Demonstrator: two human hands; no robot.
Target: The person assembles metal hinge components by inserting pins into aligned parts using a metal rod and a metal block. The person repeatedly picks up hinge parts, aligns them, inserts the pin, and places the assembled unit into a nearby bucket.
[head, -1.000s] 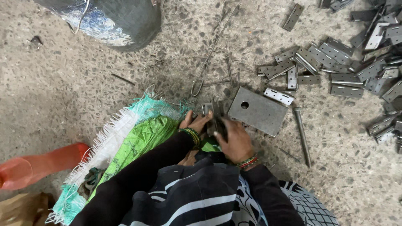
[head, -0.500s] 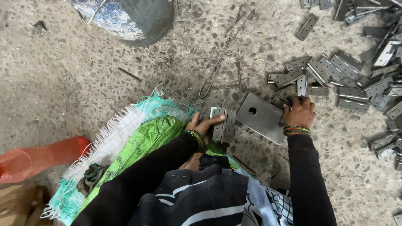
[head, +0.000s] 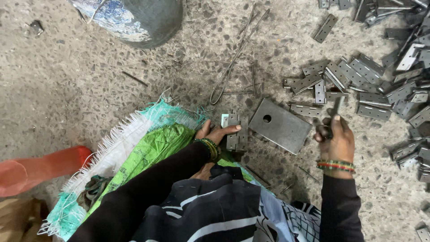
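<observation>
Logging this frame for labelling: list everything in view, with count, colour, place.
Hinge pile: many, grey metal, floor at upper right.
Steel plate: one, grey with a round hole, floor at centre.
Bent wire rod: one, dark, floor above centre.
Bucket: one, grey-blue, top left.
Woven sack: one, green and white, under the person.
Orange object: one, left edge.
Hinge stack: a few, grey, at the left hand.
Left hand: holds the hinge stack, bangles on the wrist.
Right hand: raised, grips a dark metal piece; cannot tell what it is.
</observation>
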